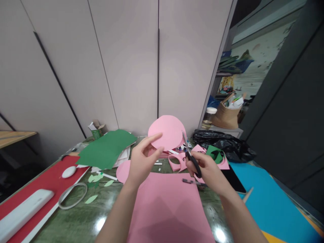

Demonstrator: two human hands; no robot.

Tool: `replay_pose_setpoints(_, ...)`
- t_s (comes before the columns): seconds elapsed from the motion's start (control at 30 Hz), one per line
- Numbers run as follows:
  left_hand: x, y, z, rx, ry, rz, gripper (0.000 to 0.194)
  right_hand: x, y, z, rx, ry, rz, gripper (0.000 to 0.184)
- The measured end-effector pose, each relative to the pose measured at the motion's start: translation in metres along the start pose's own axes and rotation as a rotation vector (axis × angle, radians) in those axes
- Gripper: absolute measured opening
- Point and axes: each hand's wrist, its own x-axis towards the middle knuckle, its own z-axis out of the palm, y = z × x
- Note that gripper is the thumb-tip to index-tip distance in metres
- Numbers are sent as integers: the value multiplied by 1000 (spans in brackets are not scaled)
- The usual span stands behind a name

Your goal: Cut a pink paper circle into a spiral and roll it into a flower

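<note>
A rounded pink paper piece [165, 131] is held up above the table, gripped at its lower left edge between the thumb and fingers of my left hand [144, 157]. My right hand [204, 165] holds black-handled scissors [195, 165], their blades pointing up at the piece's right edge. A narrow strip of pink shows beside the blades there. Below both hands lies a large pink sheet [169, 206]. Another rounded pink piece [123, 171] rests left of it, partly behind my left wrist. Pink offcuts [174, 163] with curved holes lie behind the scissors.
Green paper [106, 150], a red sheet [54, 180], a white mouse [69, 172], a cable loop [73, 195] and paper leaves [91, 199] lie left. A slim cutter-like tool [193, 182], black plastic bag [222, 145] and blue sheet [275, 199] are right. Cabinet doors [126, 67] rise behind.
</note>
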Motion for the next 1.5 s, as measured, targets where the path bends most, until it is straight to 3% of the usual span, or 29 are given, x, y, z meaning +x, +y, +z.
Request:
replay_pose_setpoints(0.17,-2,0,6,-37,-22,-41,38,-1,-5,-1,-50,-19,-35,27)
replay_pose_setpoints(0.43,-2,2,2,26,-87,2,35,-1,-4,-4,-49,-6,-40,29)
replay_pose_setpoints(1.5,0,3,-6,39,-21,-7,24,0,-1,2,-30,6,-4,29)
